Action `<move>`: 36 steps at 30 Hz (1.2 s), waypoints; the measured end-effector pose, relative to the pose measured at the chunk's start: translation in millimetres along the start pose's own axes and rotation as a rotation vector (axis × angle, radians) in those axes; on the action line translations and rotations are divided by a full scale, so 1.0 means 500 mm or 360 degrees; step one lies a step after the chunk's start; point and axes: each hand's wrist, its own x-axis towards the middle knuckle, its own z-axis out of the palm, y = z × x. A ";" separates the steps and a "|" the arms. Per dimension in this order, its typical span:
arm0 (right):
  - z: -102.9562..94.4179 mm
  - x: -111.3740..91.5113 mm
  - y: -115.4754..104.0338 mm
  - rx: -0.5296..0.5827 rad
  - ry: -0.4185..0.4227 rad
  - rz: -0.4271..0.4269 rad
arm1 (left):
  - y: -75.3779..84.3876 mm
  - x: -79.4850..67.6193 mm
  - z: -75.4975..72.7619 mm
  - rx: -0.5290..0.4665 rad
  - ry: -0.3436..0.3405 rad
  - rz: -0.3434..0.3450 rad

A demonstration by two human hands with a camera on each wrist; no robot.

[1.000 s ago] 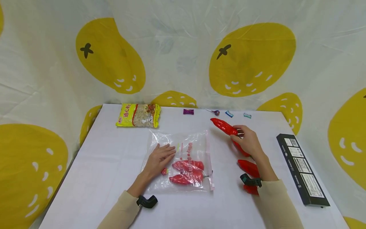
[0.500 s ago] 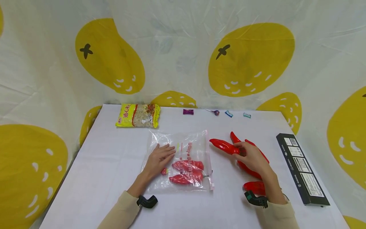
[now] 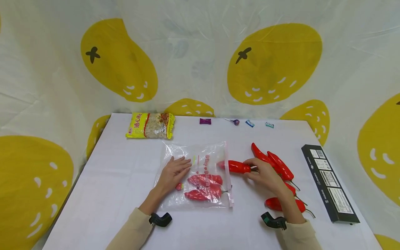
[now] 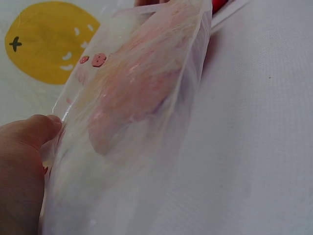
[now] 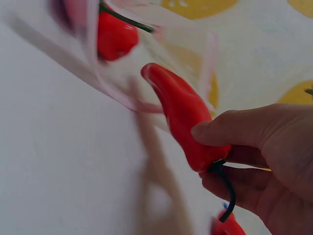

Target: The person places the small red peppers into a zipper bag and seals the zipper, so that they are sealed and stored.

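A clear zip bag (image 3: 193,156) with a pinkish mouth edge lies in front of me. My left hand (image 3: 172,175) rests on its left part, fingers extended. In the left wrist view, the thumb (image 4: 41,128) touches the film (image 4: 73,196). Two red chili peppers (image 3: 204,180) show through the plastic, side by side. My right hand (image 3: 265,173) pinches another red chili pepper (image 3: 239,167) near its stem end, thumb on its side. The held pepper's tip is at the bag's mouth, behind the film in the head view. The right wrist view shows its dark stem (image 5: 227,196) hanging down.
Several loose red peppers (image 3: 282,166) lie right of the right hand, some partly behind the forearm. A long black box (image 3: 329,184) lies farther right. At the back are a yellow pasta packet (image 3: 150,125), a purple candy (image 3: 205,121), a lollipop (image 3: 235,122) and small wrapped candies (image 3: 250,123).
My right hand has carried its pepper down and then left, bringing the tip into the bag's mouth. More of the loose peppers now shows. The left hand has stayed on the bag.
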 end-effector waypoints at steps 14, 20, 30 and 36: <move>0.129 0.078 -0.047 0.0308 -0.0089 -0.0257 | -0.001 -0.003 0.006 -0.0014 -0.0015 0.0003; 0.137 0.077 -0.057 0.0422 -0.0166 -0.0205 | -0.003 -0.002 0.003 0.0016 -0.0019 -0.0008; 0.047 0.054 -0.023 0.0000 0.0149 -0.0142 | -0.003 -0.002 0.000 0.0000 -0.0012 -0.0013; -0.014 0.029 0.023 -0.0159 0.0240 0.0177 | 0.000 -0.003 0.000 -0.0022 -0.0028 -0.0039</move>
